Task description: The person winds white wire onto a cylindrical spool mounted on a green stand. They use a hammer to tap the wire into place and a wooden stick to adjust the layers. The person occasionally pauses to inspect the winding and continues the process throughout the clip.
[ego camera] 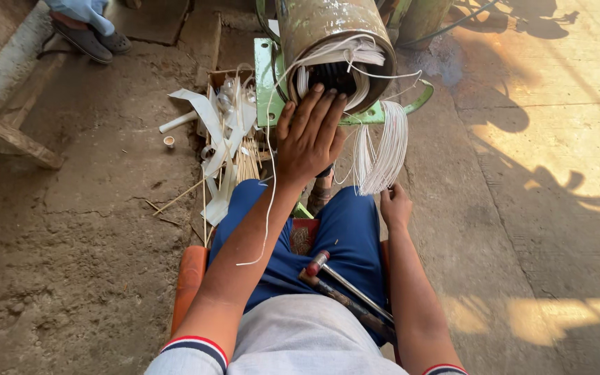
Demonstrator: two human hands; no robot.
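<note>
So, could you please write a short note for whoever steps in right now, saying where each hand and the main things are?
Left hand: open, fingers spread, resting against the mouth of the metal drum, on the white wires coming out of it.
Right hand: closed on the lower end of the hanging wire bundle.
Drum lies on its side on a green frame. A hammer rests across the lap. White strips and thin sticks lie on the ground to the left.
Done: some wire already sits in the drum's mouth.
Left: the looped bundle hangs outside the drum; one loose strand trails over the left forearm.
</note>
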